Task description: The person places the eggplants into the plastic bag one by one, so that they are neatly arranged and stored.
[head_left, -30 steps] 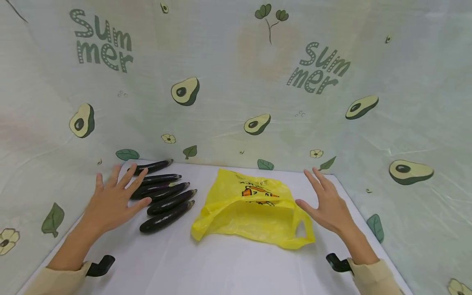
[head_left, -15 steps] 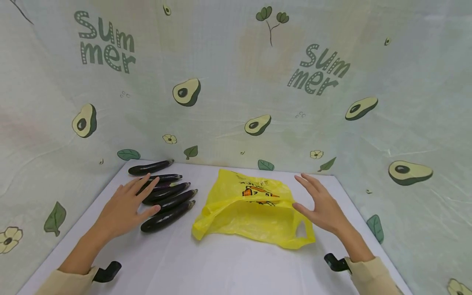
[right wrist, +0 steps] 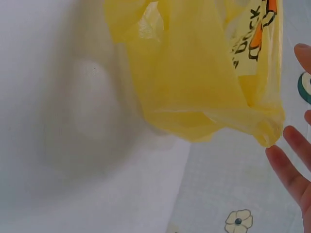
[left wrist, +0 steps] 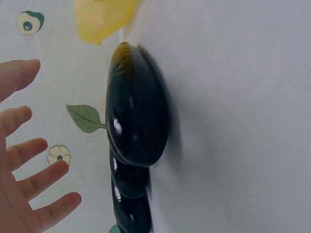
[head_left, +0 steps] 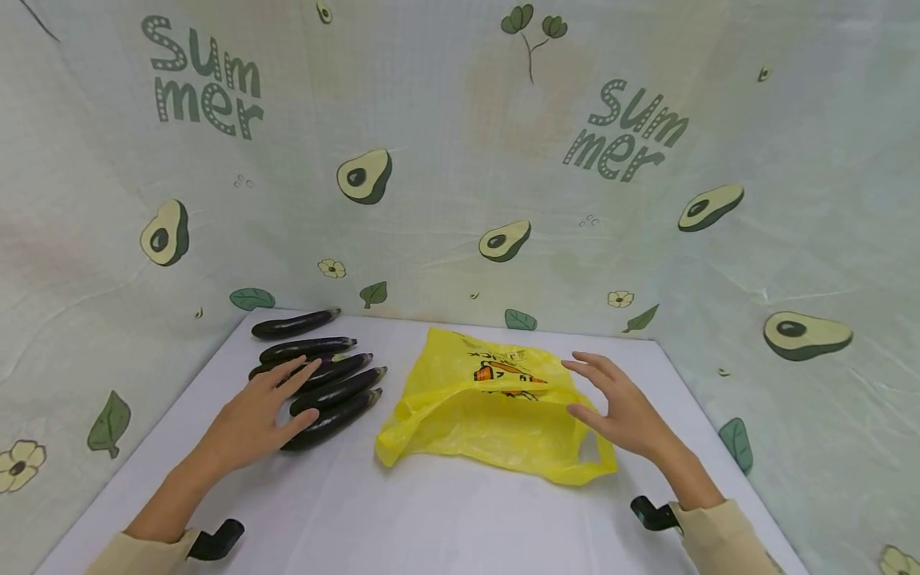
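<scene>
Several long dark purple eggplants [head_left: 334, 391] lie in a loose row on the left of the table, stems to the right. My left hand [head_left: 247, 423] hovers with spread fingers over their near left ends, overlapping some of them in the head view. In the left wrist view the nearest eggplant [left wrist: 138, 111] is beside the fingers, with a gap between. A yellow plastic bag [head_left: 496, 439] with a printed carrot figure lies in the middle, its mouth toward me. My right hand [head_left: 625, 411], fingers apart and slightly bent, is at the bag's right edge and holds nothing.
The white tabletop [head_left: 431, 527] has a pale fabric backdrop [head_left: 431, 104] printed with avocados and leaves around its back and sides. One eggplant [head_left: 295, 324] lies apart at the far left corner. Black wrist mounts [head_left: 218, 540] stick out from both sleeves.
My left hand has moved right and nearer to me, uncovering the far eggplant. My right hand has shifted a little left and down toward the bag. Bag and eggplants lie as before.
</scene>
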A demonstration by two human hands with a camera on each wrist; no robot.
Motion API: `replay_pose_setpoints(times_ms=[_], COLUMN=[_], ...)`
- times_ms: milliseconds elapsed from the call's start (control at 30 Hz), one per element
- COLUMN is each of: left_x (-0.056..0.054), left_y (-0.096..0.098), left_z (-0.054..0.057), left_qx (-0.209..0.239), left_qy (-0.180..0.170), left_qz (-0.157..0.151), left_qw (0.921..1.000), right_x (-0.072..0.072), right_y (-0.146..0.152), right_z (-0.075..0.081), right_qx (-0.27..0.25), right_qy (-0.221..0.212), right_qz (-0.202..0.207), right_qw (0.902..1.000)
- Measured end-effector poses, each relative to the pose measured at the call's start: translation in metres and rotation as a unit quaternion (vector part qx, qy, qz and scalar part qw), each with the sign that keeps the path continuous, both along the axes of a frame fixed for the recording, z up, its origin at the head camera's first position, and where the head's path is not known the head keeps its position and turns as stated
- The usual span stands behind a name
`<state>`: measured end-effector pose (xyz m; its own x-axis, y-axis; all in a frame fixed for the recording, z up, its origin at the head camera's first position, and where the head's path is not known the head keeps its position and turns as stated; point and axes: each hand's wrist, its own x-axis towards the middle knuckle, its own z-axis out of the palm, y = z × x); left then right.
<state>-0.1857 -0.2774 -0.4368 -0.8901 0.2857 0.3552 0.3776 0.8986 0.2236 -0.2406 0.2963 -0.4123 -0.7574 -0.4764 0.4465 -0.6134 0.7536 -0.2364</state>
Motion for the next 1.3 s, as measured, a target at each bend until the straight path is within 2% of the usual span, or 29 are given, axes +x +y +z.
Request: replay_pose_setpoints(times_ms=[133, 333, 467, 667, 1000, 1300], left_x=[0.002, 0.005, 0.008, 0.012, 0.012, 0.012], left_y=[0.004, 0.006, 0.007, 0.006, 0.002, 0.003], left_z=[-0.003, -0.008, -0.010, -0.014, -0.027, -0.031], left_qx=[0.017, 0.038, 0.051, 0.054, 0.047, 0.051], left_qy=[-0.011, -0.041, -0.045, -0.052, -0.035, -0.068], left_qz=[-0.011, -0.011, -0.013, -0.017, -0.031, -0.031], left_qw=[0.9997, 0.9984, 0.9976, 0.9971, 0.9978, 0.9959], right_x=[0.000, 0.000, -0.001, -0.002, -0.002, -0.005], right_y=[-0.002, -0.004, -0.005, -0.006, -0.012, -0.013], right_z=[-0.002, -0.006, -0.012, -0.019, -0.024, -0.027], right_qx=[-0.005, -0.013, -0.018, -0.029, -0.023, -0.038], right_qy=[-0.007, -0.009, -0.014, -0.022, -0.028, -0.013], right_qz=[0.011, 0.016, 0.021, 0.032, 0.004, 0.016], right_qw=[0.9999, 0.9997, 0.9995, 0.9988, 0.9993, 0.9991])
